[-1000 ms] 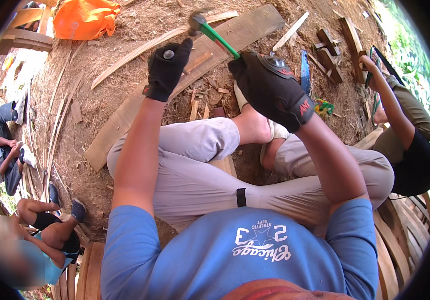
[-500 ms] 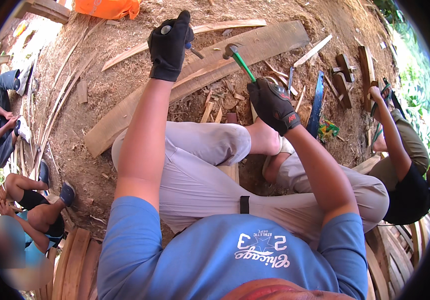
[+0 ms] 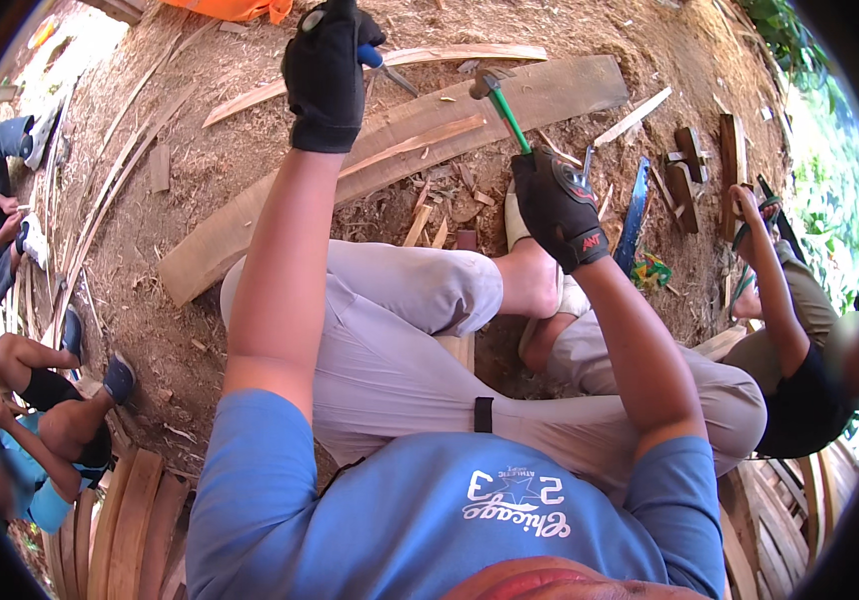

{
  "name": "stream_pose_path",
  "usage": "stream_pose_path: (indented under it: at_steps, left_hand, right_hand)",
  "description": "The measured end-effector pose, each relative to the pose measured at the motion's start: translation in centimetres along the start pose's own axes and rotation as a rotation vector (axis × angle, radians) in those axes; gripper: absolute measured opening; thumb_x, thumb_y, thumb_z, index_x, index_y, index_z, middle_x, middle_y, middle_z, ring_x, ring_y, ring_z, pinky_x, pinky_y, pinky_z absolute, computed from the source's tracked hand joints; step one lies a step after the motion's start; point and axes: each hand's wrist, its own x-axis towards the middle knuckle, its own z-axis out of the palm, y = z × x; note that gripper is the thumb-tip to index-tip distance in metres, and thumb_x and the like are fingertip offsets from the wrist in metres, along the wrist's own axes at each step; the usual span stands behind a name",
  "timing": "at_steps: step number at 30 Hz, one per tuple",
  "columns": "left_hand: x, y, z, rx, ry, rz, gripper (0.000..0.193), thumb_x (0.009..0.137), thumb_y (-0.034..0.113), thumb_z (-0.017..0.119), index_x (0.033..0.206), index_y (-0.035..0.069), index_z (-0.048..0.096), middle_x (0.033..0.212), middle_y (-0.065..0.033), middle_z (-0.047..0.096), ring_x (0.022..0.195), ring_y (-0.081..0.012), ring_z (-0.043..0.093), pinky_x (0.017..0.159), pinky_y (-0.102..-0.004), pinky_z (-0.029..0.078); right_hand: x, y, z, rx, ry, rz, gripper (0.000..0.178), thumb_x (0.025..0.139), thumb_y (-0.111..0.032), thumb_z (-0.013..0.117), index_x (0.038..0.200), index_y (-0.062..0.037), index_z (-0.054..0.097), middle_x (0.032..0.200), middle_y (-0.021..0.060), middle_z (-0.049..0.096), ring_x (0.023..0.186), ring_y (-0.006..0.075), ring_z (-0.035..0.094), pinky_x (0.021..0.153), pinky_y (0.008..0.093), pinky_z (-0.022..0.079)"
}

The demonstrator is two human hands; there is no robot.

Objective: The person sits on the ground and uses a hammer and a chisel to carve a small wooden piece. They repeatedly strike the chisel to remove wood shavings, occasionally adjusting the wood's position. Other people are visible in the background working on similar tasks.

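My left hand [image 3: 326, 80], in a black glove, is closed around a blue-handled chisel [image 3: 371, 56]. Its narrow metal blade sticks out to the right, above the long plank, and the glove hides most of the handle. In my right hand [image 3: 562, 208], also gloved in black, is a claw hammer [image 3: 510, 122] with a green handle, its head pointing away from me. Beneath both tools, on the ground, lies a wide curved wooden plank [image 3: 240, 237]. A thin wood strip [image 3: 420, 143] rests on the plank.
A blue handsaw [image 3: 636, 205] and dark wooden hand planes [image 3: 688, 180] lie to the right. Wood scraps [image 3: 417, 225] litter the ground before my legs. Two people sit at left; another [image 3: 785, 330] sits at right, near a wooden beam. An orange bag [image 3: 235, 8] lies at the far edge.
My left hand has moved farther away and slightly left with the chisel. The right hand and hammer have shifted a little right, widening the gap between the two tools.
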Motion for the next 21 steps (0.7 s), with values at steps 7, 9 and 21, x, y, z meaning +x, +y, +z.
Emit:
stream_pose_path:
  at_steps: [7,9,21]
  left_hand:
    - [-0.3,-0.4,1.2,0.652,0.107,-0.033,0.022,0.105,0.028,0.061,0.111,0.008,0.054,0.089,-0.0083,0.066,0.077,-0.0161,0.066,0.067,-0.0347,0.052]
    - [-0.8,-1.0,1.0,0.835,0.032,0.149,0.021,0.106,0.029,0.060,0.108,0.009,0.056,0.086,-0.0065,0.065,0.077,-0.0145,0.065,0.067,-0.0319,0.053]
    - [-0.5,-4.9,-2.2,1.023,-0.143,-0.005,0.036,0.089,0.038,0.082,0.102,0.008,0.066,0.087,-0.0048,0.073,0.076,-0.0136,0.069,0.074,-0.0331,0.058]
  right_hand:
    - [-0.3,4.1,2.6,0.057,0.026,-0.072,0.035,0.107,-0.033,0.048,0.100,-0.0026,0.062,0.088,0.0257,0.067,0.084,0.0482,0.064,0.074,0.0557,0.049]
    - [-0.3,4.6,3.1,0.030,0.009,-0.076,0.034,0.107,-0.034,0.048,0.101,-0.0027,0.062,0.090,0.0260,0.067,0.086,0.0483,0.064,0.074,0.0558,0.049]
    - [0.4,6.0,3.5,0.000,-0.020,-0.004,0.036,0.107,-0.034,0.047,0.102,-0.0022,0.063,0.091,0.0259,0.069,0.087,0.0474,0.066,0.076,0.0560,0.051]
